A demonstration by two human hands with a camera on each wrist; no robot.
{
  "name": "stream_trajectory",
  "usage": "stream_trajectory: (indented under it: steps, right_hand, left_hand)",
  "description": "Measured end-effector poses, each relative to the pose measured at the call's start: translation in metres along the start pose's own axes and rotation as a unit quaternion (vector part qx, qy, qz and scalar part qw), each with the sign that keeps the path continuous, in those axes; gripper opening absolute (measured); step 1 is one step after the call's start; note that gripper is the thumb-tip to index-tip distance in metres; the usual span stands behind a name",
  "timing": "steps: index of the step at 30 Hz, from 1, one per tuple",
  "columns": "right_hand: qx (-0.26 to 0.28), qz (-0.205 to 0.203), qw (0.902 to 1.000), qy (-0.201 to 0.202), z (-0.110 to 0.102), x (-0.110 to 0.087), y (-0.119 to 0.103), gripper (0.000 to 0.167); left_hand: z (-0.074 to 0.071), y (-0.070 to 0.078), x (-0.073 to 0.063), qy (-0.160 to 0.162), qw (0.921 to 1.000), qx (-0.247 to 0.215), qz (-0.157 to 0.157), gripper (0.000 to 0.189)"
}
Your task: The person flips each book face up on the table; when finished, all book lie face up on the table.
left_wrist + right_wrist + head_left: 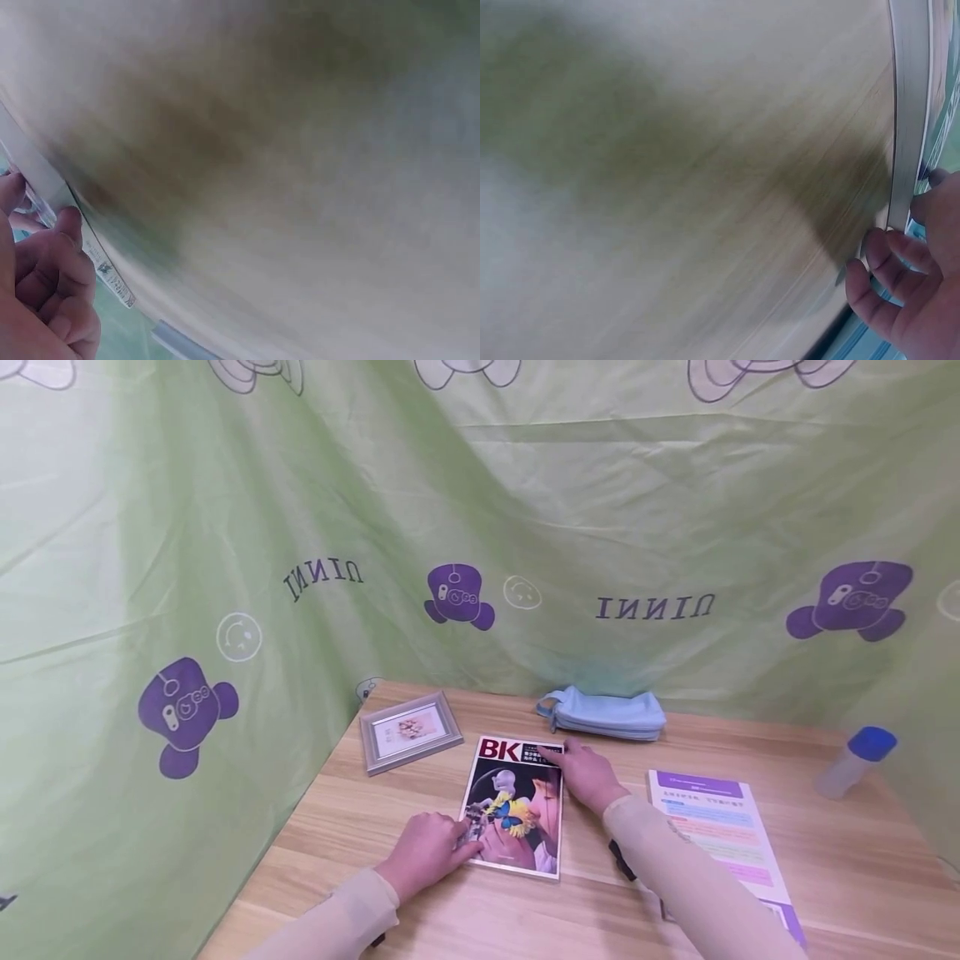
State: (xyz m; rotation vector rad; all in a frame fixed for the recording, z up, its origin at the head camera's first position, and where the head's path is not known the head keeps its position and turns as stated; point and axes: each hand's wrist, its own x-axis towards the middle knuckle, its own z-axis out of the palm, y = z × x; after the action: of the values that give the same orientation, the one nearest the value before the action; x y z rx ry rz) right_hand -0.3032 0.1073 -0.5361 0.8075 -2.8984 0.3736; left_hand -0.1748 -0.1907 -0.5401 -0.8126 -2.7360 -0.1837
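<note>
A magazine [517, 827] with large red "BK" letters and a blue butterfly on its cover lies face up on the wooden table. My left hand [426, 853] holds its lower left edge, thumb over the cover and fingers curled at the side. At the upper right edge, my right hand [592, 774] holds it with the thumb on the cover and the other fingers bent around the side. The left wrist view shows fingers [71, 225] against the magazine's side edge [101, 259]. In the right wrist view, fingers [881, 251] meet the grey edge [910, 112] near a corner.
A silver picture frame [452, 727] lies left of the magazine, and a light blue pencil case [611, 712] sits behind it. A purple-and-white booklet [720, 827] lies partly under the right forearm. A blue-capped bottle [855, 764] stands far right. Green curtain [525, 485] surrounds the table.
</note>
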Motion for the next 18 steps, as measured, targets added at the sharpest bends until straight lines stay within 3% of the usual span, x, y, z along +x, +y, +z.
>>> stream_trajectory:
  steps: [9,13,18]
  right_hand:
    - [0.015,-0.003,0.9991,0.04,-0.02,-0.033,0.022,0.04]
    - [0.003,0.017,0.9986,0.05,-0.033,-0.052,0.04,0.039]
    - [0.016,0.049,0.9969,0.06,-0.049,-0.081,0.07,0.037]
  left_hand:
    - [0.008,0.012,0.025,0.04,0.9988,0.01,0.028,0.03]
    - [0.013,0.028,0.041,0.042,0.9985,-0.002,0.036,0.029]
    - [0.022,0.057,0.064,0.054,0.9967,-0.023,0.056,0.024]
